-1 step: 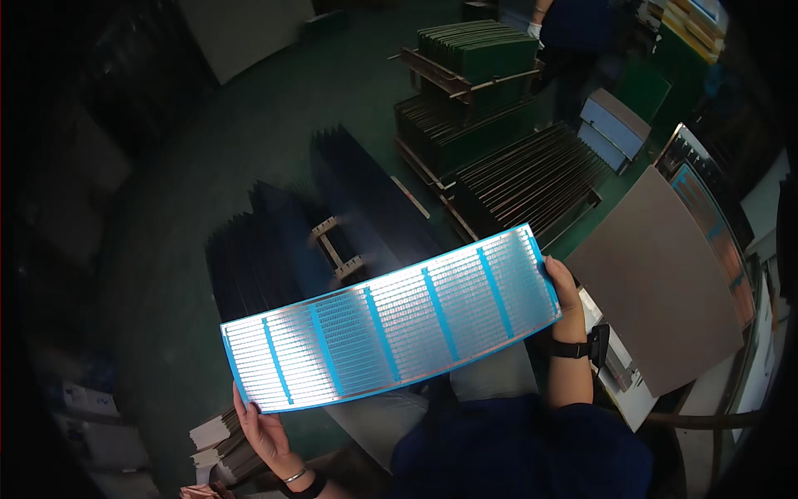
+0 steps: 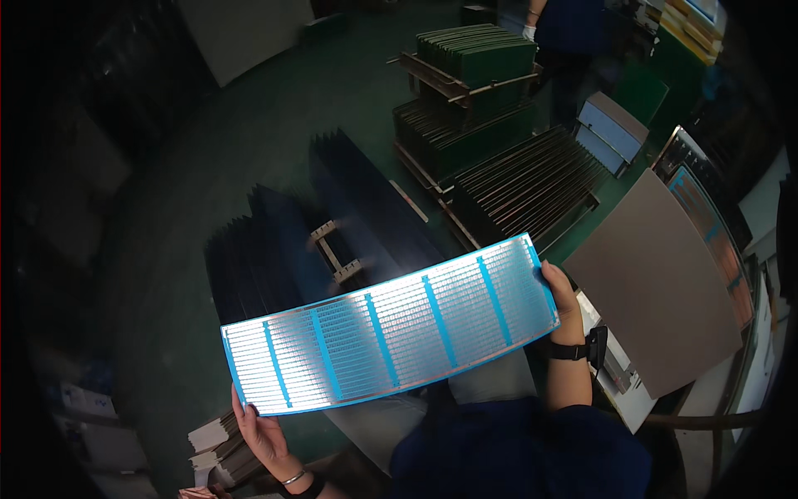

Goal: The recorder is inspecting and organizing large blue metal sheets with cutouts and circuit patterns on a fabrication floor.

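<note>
A long, thin circuit board panel spans the space before me, its face covered with rows of small silvery pads and crossed by bright blue strips. Strong light glares off its left part. At its lower left corner, my left hand is closed on the edge, thumb on the face. My right hand grips the right end, with the thumb along the edge and the other fingers mostly hidden behind. The panel slants, its right end higher in view than its left.
Dark upright sheets stand beyond the panel around a slotted light-coloured frame. Farther right are racks of green panels and a slatted rack. A large brown board leans at right. A co-worker stands behind the racks.
The panel's right end has dropped slightly together with my right hand. Both hands keep their hold. The co-worker's gloved hand has shifted a little left.
</note>
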A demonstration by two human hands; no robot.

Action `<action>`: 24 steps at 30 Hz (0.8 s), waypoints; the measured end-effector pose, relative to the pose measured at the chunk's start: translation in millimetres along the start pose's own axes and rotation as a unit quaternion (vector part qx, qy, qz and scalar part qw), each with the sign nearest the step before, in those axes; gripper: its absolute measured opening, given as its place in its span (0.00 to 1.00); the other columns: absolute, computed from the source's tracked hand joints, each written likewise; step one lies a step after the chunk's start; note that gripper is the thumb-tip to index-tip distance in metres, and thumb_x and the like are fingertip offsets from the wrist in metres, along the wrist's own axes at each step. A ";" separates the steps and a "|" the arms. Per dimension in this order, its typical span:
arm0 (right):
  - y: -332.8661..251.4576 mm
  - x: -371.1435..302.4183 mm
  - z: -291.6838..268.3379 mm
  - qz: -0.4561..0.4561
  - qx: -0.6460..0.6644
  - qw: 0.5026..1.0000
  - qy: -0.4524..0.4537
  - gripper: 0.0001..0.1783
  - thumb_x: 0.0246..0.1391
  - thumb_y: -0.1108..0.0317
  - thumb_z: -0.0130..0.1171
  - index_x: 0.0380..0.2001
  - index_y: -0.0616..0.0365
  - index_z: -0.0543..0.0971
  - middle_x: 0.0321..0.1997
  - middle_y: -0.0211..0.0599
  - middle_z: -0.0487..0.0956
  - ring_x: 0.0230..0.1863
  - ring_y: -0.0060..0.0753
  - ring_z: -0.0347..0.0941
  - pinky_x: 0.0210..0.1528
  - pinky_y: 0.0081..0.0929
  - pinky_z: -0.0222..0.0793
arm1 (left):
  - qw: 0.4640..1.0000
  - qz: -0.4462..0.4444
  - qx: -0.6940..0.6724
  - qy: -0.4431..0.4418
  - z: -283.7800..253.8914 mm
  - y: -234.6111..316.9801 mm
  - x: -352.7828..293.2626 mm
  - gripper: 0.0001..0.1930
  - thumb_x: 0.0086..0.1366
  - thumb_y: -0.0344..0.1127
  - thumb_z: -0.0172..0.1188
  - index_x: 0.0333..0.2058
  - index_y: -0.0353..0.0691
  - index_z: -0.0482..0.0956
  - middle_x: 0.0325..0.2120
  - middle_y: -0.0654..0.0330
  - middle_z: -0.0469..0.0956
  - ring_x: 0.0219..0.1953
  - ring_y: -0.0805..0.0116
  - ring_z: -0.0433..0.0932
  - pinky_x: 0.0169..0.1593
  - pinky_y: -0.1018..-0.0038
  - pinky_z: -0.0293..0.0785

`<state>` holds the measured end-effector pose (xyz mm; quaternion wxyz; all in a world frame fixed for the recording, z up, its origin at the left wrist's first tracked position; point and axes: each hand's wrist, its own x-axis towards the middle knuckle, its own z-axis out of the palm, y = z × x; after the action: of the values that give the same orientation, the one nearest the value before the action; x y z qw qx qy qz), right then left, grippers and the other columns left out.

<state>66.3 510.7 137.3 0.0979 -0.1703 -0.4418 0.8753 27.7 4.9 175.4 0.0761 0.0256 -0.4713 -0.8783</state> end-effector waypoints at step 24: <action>50.5 5.7 157.3 -0.214 -0.226 0.941 -0.133 0.13 0.58 0.68 0.49 0.42 0.68 0.71 0.36 0.39 0.76 0.32 0.29 0.75 0.31 0.26 0.77 | 0.999 -0.048 0.005 0.003 17.2 -34.9 -2.9 0.20 0.65 0.34 0.49 0.53 0.33 0.63 0.43 0.49 0.74 0.40 0.63 0.76 0.42 0.71 0.75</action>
<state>-0.5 366.3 182.1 0.1819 0.0290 -0.6634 0.7252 24.8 38.5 155.8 0.0349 0.0517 -0.4738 -0.8784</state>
